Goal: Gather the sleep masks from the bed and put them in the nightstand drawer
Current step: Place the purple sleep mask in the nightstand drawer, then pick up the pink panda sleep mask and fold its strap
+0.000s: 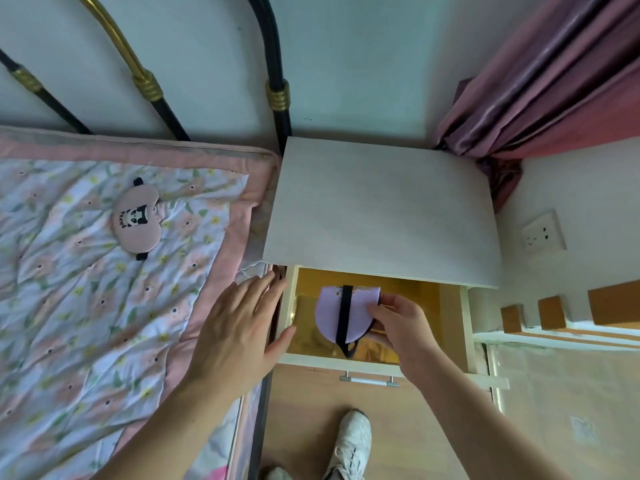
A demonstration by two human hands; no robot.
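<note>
The nightstand drawer (453, 317) stands pulled out, its inside lined in shiny gold. My right hand (403, 323) holds a folded lilac sleep mask (330, 313) with a black strap over the drawer's inside. My left hand (239, 327) hovers with fingers spread by the drawer's left wall, at the bed's edge, holding nothing. A pink sleep mask (138, 221) with a panda print lies flat on the floral quilt (86, 306), well to the left of the nightstand.
The white nightstand top (381, 209) overhangs the drawer's back. A black and gold metal headboard (277, 95) rises behind the bed. Pink curtains (540, 81) hang at the right, above a wall socket (543, 233). My white shoe (351, 441) rests on the wooden floor below the drawer handle (369, 380).
</note>
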